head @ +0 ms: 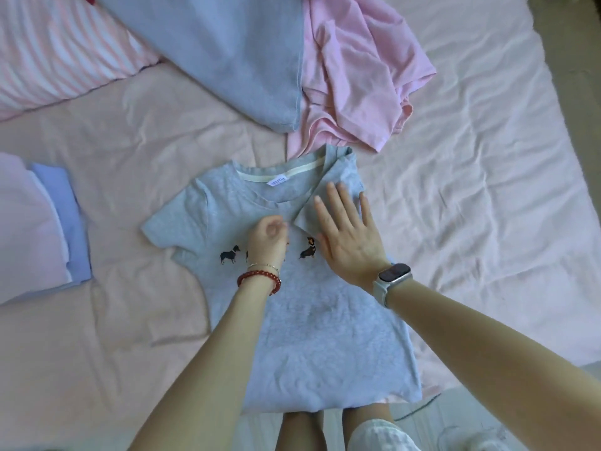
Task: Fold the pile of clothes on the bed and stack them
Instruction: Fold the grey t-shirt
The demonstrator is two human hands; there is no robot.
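A grey T-shirt (pixel 312 336) with small dog prints lies flat on the pink bed sheet (pixel 130 320), neck away from me. Its right sleeve is folded inward over the chest. My right hand (pixel 348 232) lies flat with straight fingers on that folded sleeve. My left hand (pixel 268 239) rests on the chest beside it with curled fingers, apparently pinching the corner of the folded sleeve. At the left edge sits a stack of folded clothes (pixel 42 229), pale pink and light blue. Unfolded clothes lie beyond the shirt: a blue-grey garment (pixel 234 53) and a crumpled pink garment (pixel 357 86).
A pink-and-white striped pillow (pixel 55 50) lies at the top left. The bed's near edge runs under the shirt's hem, and my legs (pixel 309 431) show below it. Bare wrinkled sheet spreads to the right of the shirt.
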